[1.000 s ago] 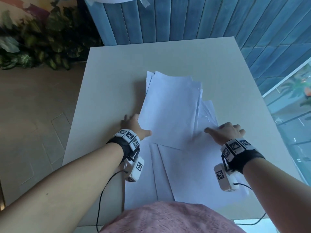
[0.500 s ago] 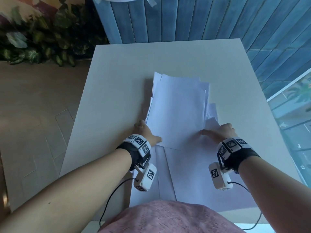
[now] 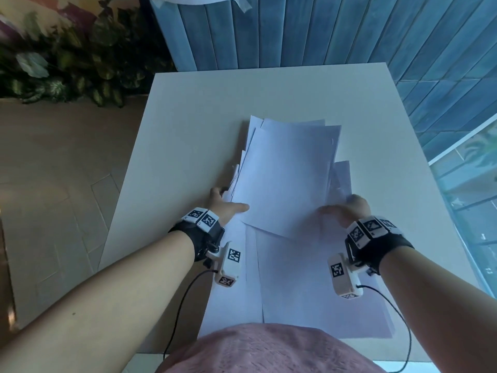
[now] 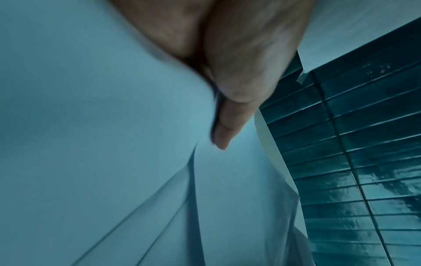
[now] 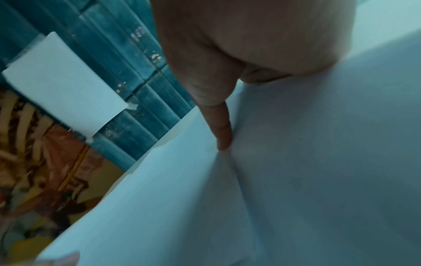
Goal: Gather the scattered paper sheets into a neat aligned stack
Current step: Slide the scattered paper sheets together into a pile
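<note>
Hands are bracketing the loose pile of sheets (image 3: 285, 179) as I am pinching its edges, left hand (image 3: 223, 203) and right hand (image 3: 347, 208), to square it on the surface (image 3: 188, 109).

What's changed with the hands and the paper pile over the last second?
The right hand moved inward, pushing the pile's right edge left, so the spread sheets closed up. The left hand stayed gripping the pile's left edge. The near sheets lie as before.
</note>
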Demonstrator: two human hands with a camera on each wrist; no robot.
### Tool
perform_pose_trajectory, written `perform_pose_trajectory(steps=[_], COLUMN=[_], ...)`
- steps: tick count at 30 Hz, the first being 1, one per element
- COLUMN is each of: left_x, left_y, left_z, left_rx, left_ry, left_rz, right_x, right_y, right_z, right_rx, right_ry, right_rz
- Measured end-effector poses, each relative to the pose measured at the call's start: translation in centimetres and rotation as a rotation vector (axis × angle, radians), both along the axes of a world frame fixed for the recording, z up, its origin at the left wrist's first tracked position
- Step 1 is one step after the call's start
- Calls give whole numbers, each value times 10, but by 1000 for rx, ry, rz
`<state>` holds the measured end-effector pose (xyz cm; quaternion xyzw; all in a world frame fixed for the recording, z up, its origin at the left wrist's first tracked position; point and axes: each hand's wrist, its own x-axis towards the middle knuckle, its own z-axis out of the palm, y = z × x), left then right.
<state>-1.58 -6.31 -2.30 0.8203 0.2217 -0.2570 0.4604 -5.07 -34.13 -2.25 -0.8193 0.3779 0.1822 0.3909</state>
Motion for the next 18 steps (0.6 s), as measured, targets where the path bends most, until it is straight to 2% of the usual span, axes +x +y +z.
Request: perform_pose_trajectory(steps=[5,9,11,14,18], left_x=[4,5,1,0,12], left_y=[12,3,-9,-25,-33], left_z=[3,9,9,7,13], left_rx=[155,305,372,306,115], left_ry=[76,69,89,123,93], left_rz=[-126,-276,-349,-321,-199], right_x=[-4,-1,1,8,23], right_y=[-3,5,12,15,8], right_z=[-3,1,5,9,11], right_rx=[-29,-298,-311,-289,-54], right_ry=[-27,55,79,116,42], right_rz=[-53,59,49,30,-70])
